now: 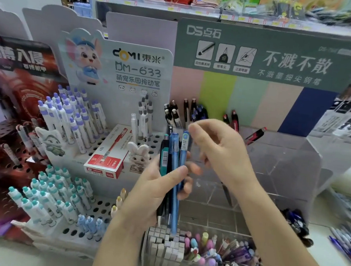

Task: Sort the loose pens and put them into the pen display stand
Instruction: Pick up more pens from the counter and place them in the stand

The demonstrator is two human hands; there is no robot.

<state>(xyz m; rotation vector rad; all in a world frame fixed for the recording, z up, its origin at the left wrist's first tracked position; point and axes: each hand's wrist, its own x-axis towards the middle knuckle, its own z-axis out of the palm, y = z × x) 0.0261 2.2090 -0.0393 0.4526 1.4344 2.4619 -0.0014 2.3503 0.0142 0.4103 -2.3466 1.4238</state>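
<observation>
Head view: your left hand (154, 188) has its grip clamped round a bundle of pens (175, 171). You hold them upright, tips down and caps up, so their long axis runs near vertical. Your right hand (217, 152) is just beside the caps with its fingers curled. Blur hides whether its grip pinches the pale blue cap (185, 138). The white holed stand (99, 207) lies to the left of the bundle, and the clear stand (274, 163) lies behind and to the right.
</observation>
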